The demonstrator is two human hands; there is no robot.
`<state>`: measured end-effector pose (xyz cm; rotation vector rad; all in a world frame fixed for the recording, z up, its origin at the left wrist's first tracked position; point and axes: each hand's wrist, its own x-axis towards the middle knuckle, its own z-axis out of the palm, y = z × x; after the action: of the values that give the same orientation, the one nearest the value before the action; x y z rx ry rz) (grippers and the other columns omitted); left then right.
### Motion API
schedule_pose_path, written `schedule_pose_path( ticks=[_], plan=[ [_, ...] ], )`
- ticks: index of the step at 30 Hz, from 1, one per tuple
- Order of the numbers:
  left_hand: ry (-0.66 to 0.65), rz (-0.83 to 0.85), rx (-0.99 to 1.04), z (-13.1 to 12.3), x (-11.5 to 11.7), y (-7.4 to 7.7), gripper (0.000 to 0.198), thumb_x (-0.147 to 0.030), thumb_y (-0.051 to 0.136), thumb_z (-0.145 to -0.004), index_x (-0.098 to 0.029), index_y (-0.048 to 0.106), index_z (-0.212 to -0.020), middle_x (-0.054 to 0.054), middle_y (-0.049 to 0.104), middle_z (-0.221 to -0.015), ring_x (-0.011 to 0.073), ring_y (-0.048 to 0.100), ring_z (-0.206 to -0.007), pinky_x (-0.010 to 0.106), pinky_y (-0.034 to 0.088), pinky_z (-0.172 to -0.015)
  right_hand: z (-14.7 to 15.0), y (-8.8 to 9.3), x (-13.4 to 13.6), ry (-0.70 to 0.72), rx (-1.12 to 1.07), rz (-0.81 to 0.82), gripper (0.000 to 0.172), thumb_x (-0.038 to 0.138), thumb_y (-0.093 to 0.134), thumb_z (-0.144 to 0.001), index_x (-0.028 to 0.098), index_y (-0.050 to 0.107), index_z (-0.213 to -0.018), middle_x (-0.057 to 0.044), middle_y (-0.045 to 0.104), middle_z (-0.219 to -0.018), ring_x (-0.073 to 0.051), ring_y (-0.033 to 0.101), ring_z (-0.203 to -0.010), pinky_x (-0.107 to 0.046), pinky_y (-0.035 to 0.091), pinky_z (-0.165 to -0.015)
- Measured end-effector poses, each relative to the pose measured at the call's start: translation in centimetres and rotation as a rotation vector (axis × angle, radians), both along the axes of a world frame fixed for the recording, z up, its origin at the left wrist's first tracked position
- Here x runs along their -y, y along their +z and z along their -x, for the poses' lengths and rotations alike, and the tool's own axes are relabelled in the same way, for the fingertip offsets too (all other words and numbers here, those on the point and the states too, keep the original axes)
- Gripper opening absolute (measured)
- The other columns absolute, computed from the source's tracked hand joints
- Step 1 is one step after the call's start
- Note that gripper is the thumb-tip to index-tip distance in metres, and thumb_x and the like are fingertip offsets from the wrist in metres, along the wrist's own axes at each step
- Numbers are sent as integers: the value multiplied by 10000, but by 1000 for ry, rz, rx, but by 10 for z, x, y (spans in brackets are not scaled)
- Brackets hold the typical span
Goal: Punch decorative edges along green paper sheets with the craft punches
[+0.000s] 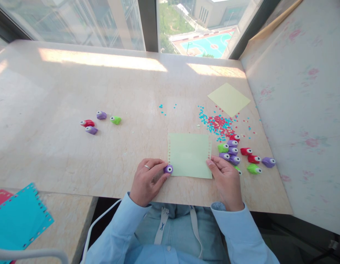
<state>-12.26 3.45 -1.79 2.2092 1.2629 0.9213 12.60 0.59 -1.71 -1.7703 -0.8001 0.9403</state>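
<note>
A pale green paper sheet (190, 155) lies flat near the table's front edge, with punched holes along its left and right sides. My left hand (147, 180) is closed round a small purple hole punch (168, 169) at the sheet's lower left corner. My right hand (225, 180) rests on the sheet's right edge, fingers curled and pressing it down. Just right of that hand sits a cluster of small punches (232, 150) in purple, green and red.
Several more punches (99, 121) lie at the left middle of the marble table (76, 80). Blue and red paper confetti (219, 124) is scattered behind the sheet. A yellow sheet (228, 99) lies at the back right. Teal and red punched papers (20, 218) sit on a lower surface, front left.
</note>
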Motion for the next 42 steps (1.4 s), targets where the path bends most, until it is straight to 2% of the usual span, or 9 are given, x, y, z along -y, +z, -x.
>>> schedule_pose_path(
  ticks=[19, 24, 29, 34, 38, 42],
  plan=[
    [2, 45, 19, 1, 1, 2, 221, -270, 660, -864, -195, 675, -1072, 83, 689, -1022, 220, 594, -958, 390, 507, -842, 0, 1, 0, 6, -12, 7, 380, 466, 739, -742, 179, 731, -991, -97, 762, -1030, -265, 706, -965, -445, 549, -905],
    [97, 214, 141, -1, -2, 9, 277, -372, 642, -871, -198, 664, -1086, 88, 695, -1051, 227, 623, -988, 391, 514, -865, 0, 3, 0, 13, -1, 5, 413, 481, 735, -740, 165, 726, -1004, -109, 760, -1033, -278, 708, -963, -466, 553, -901],
    [263, 446, 179, -6, -14, 24, 314, -455, 565, -894, -172, 673, -975, 61, 693, -875, 174, 628, -757, 318, 508, -693, 1, 5, 0, 20, -5, 6, 416, 488, 732, -741, 166, 723, -1005, -105, 763, -1024, -275, 712, -949, -455, 562, -884],
    [209, 532, 124, -12, -26, 31, 280, -441, 584, -860, -170, 652, -871, 44, 683, -791, 163, 608, -697, 293, 490, -650, 2, 7, 1, 10, 1, 10, 446, 498, 728, -739, 158, 724, -1028, -104, 764, -1013, -271, 711, -919, -434, 571, -839],
    [200, 561, 121, -13, -27, 30, 273, -438, 569, -860, -175, 644, -843, 38, 675, -764, 167, 611, -699, 283, 481, -639, 1, 11, 4, 39, 130, 30, 472, 536, 677, -774, 152, 731, -1044, -100, 766, -976, -263, 706, -852, -394, 574, -746],
    [208, 568, 121, -12, -25, 31, 282, -440, 552, -866, -174, 639, -824, 24, 658, -729, 152, 582, -661, 272, 458, -625, 1, 18, 11, 85, 460, -36, 437, 517, 590, -856, 165, 728, -1076, -108, 761, -968, -250, 692, -806, -374, 553, -721]
  ],
)
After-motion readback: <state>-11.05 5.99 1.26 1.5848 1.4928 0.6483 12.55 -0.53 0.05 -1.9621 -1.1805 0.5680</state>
